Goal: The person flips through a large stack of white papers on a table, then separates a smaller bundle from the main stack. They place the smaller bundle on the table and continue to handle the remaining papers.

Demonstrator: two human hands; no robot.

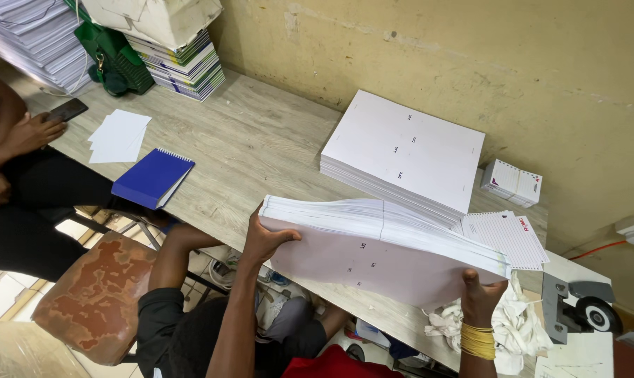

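both our hands clamp the tilted sheaf (380,245) just off the table (261,147) edge, left hand (264,241) on its left end, right hand (481,294) under its right end, long axis running between them, paper stack (408,150) just beyond.

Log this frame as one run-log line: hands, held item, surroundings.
left hand: grips paper stack left edge | right hand: grips its right corner | stack: lifted, tilted above wooden table | behind: second paper stack
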